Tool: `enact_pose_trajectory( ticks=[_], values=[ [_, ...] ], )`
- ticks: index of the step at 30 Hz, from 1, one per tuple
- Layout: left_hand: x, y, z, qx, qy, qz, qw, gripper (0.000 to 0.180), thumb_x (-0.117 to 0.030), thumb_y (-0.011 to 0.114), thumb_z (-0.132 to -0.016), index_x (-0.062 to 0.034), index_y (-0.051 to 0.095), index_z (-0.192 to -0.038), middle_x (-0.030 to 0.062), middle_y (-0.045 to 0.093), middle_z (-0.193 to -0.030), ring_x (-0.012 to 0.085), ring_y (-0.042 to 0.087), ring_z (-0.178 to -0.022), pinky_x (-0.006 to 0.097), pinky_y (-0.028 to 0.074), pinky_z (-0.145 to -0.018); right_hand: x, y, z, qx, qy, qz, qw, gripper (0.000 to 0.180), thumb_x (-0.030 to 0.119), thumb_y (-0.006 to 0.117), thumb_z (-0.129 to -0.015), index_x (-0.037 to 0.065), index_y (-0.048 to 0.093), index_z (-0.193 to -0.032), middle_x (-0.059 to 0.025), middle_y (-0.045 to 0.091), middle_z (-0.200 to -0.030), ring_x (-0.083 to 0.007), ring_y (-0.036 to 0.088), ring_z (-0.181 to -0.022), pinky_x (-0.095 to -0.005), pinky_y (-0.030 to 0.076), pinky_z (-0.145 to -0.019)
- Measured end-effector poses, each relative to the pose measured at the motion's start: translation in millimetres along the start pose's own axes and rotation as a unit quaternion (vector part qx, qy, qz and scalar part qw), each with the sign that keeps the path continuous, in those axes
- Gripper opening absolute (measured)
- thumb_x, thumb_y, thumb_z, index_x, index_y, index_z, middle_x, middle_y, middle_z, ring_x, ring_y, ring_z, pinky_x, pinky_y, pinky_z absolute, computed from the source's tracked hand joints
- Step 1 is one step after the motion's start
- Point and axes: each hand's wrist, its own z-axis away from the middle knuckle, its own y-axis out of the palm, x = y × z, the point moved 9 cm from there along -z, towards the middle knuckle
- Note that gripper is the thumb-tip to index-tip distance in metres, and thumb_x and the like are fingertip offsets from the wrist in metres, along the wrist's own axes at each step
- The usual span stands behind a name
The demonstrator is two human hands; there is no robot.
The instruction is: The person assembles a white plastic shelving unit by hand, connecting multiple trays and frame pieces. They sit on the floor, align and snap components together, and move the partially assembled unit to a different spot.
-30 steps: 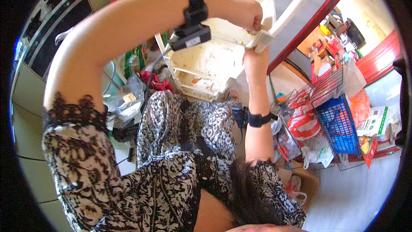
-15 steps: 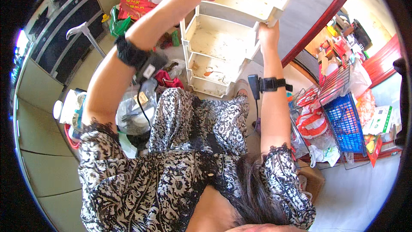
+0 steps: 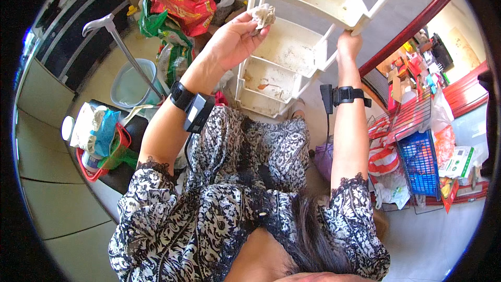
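Note:
A cream plastic shelf rack (image 3: pixel 289 47) with several tray tiers stands in front of me, its trays spotted with dirt and scraps. My right hand (image 3: pixel 348 47) is closed round a post of the rack, just under the corner of an upper tray. Left of the rack, my left hand (image 3: pixel 241 36) is raised, pinching a crumpled greyish cloth (image 3: pixel 264 15) between thumb and fingers. The cloth is held apart from the trays, as far as I can see.
At left stand a pale bucket (image 3: pixel 134 84), a grey-handled pole (image 3: pixel 122 47) and a red basket (image 3: pixel 91 166) of bottles. Red bags (image 3: pixel 182 8) lie at the back left. A wire rack with a blue basket (image 3: pixel 417 162) and plastic bags is at right.
My left hand has drawn back from the upper tray toward me with the cloth, turning palm inward. The view has shifted; my right hand still grips the rack.

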Motion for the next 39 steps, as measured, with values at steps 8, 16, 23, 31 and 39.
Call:
enact_pose_trajectory(
  ticks=[8,16,23,31,39],
  values=[
    [7.8,-78.8,-1.8,-0.176,0.033,-0.151,0.972,0.004,-0.006,0.058,-0.092,-0.005,0.056,-0.096,0.0044,0.062,-0.097,0.0167,0.061,-0.091,0.029,0.05,-0.085,12.8,13.7,6.0,0.046,0.053,-0.07,0.995,0.024,0.013,0.061,-0.084,-0.001,0.063,-0.105,-0.0135,0.067,-0.092,-0.0207,0.06,-0.073,-0.0346,0.046,-0.064],
    [19.5,-119.7,-6.8,-0.173,0.012,-0.176,0.969,0.019,-0.01,0.043,-0.1,-0.0085,0.055,-0.114,0.0047,0.062,-0.106,0.0159,0.06,-0.094,0.032,0.049,-0.083,43.1,-13.8,39.9,0.087,-0.102,-0.102,0.986,0.061,0.019,0.08,-0.074,-0.01,0.048,-0.118,-0.014,0.06,-0.098,-0.0217,0.056,-0.085,-0.0356,0.045,-0.074],
    [21.3,-107.1,-10.3,-0.165,0.026,-0.169,0.971,0.022,-0.007,0.045,-0.098,-0.0075,0.056,-0.118,0.0048,0.063,-0.107,0.0164,0.061,-0.095,0.032,0.05,-0.085,84.3,-42.8,128.5,-0.023,-0.243,0.054,0.968,0.047,0.019,0.075,-0.079,-0.002,0.049,-0.113,-0.0088,0.051,-0.095,-0.016,0.051,-0.075,-0.0308,0.047,-0.069],
    [52.2,-85.7,1.8,-0.125,0.046,-0.109,0.985,0.016,0.003,0.053,-0.091,-0.0021,0.059,-0.104,0.0076,0.066,-0.098,0.0184,0.065,-0.088,0.03,0.053,-0.081,68.1,102.3,175.7,0.36,-0.143,-0.033,0.921,0.041,0.025,0.068,-0.088,0.005,0.057,-0.122,-0.0081,0.065,-0.09,-0.0137,0.061,-0.075,-0.0276,0.051,-0.068],
    [69.4,-130.0,10.9,-0.248,0.049,-0.177,0.951,0.018,-0.002,0.054,-0.09,-0.002,0.055,-0.108,0.0048,0.062,-0.091,0.0146,0.058,-0.079,0.028,0.048,-0.075,14.7,112.1,140.8,0.373,0.135,-0.159,0.904,0.02,0.017,0.057,-0.095,-0.002,0.062,-0.098,-0.0058,0.066,-0.077,-0.0107,0.062,-0.06,-0.0232,0.05,-0.054]
  ],
)
